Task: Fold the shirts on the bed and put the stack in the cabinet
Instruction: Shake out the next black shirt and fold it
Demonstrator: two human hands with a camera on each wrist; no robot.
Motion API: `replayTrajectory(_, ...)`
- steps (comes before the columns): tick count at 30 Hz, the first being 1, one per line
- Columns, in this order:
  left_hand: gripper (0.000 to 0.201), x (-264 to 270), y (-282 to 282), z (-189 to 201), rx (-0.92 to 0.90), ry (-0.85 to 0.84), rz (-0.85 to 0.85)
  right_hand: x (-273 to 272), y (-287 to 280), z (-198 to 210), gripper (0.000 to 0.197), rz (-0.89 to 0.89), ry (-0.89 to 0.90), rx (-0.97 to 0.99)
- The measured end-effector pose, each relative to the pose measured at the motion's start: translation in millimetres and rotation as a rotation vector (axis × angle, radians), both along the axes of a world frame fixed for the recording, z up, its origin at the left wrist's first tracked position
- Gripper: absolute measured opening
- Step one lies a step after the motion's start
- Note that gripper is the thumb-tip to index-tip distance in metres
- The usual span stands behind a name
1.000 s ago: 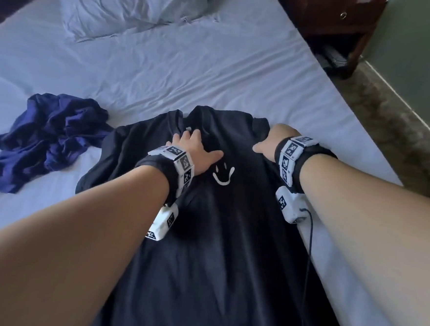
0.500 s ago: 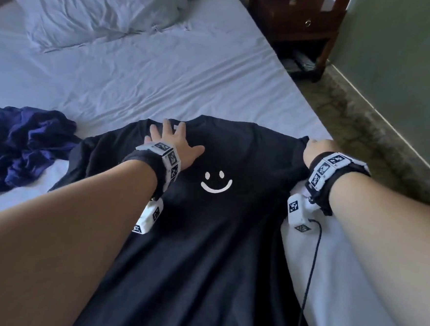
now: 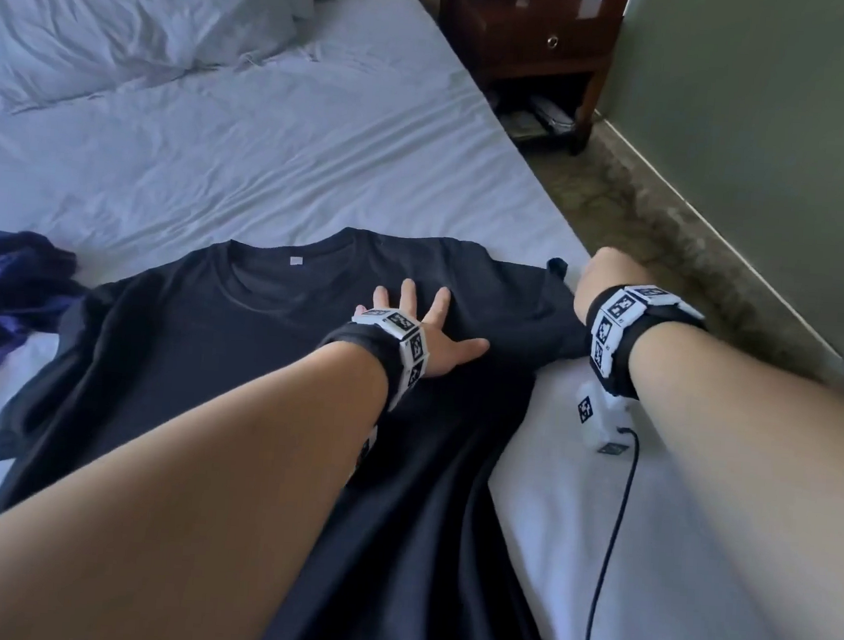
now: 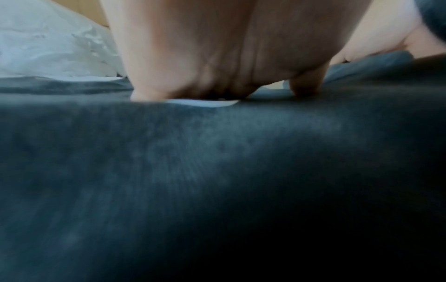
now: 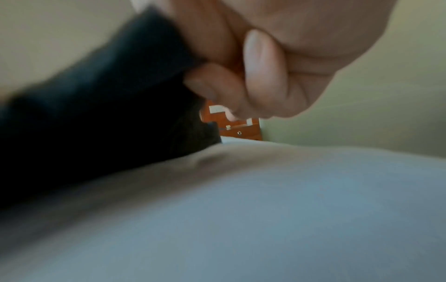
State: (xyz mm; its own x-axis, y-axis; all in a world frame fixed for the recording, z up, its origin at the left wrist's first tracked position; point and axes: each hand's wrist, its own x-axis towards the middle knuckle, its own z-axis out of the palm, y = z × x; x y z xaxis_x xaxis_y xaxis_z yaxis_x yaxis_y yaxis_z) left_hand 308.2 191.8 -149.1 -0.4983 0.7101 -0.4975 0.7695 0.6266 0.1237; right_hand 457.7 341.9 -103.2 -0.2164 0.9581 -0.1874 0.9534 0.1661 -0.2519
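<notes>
Black shirt [image 3: 198, 354] lies spread, seemingly unfolded; left hand [image 3: 429, 335] presses flat, right hand [image 3: 600, 282] pinches its sleeve; blue shirt [image 3: 7, 291] waits at left.

Left hand [image 3: 438, 338] flat, fingers spread; right hand [image 3: 600, 277] curled, pinching.

Right hand [image 5: 277, 63] fingers [image 5: 217, 85] pinch the black shirt [image 5: 96, 114] above the pale bedsheet [image 5: 265, 209].
</notes>
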Motion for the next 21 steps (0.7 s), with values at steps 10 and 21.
replayTrajectory(10, 0.108, 5.4, -1.3, 1.4, 0.008, 0.054, 0.005, 15.3, -11.2, -17.4, 0.040, 0.051, 0.140, -0.236)
replayTrajectory(21, 0.076, -14.9, -81.0, 52.1, 0.333, -0.055, 0.190, 76.2, -87.0, 0.5, 0.031, -0.128, 0.388, -0.644)
